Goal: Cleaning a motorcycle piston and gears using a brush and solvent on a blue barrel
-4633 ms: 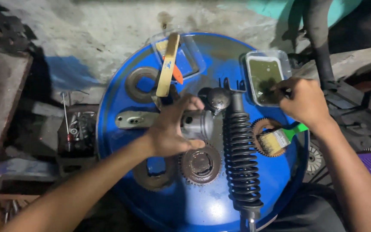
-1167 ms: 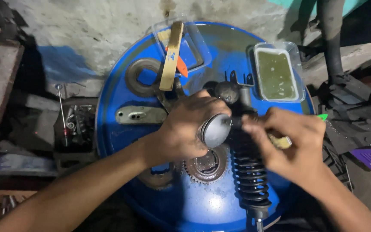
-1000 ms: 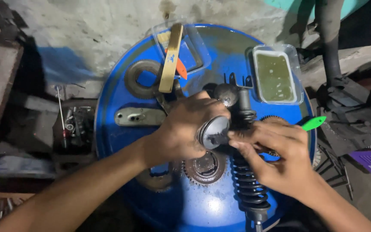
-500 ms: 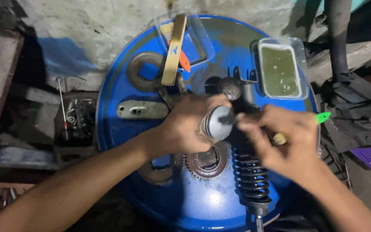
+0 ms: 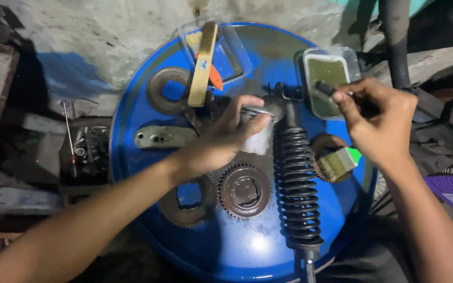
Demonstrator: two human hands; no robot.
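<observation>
Fingers of my right hand (image 5: 381,123) now dip the brush (image 5: 327,88) into the tray (image 5: 310,55); my left hand (image 5: 224,136) still grips the metal cylinder (image 5: 255,126).

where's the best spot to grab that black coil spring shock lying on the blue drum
Probably the coiled middle of the shock absorber, from above. It lies flat along the blue drum lid, its coils ridged for a firm grip. Come from its right side; the left hand crowds the left.
</observation>
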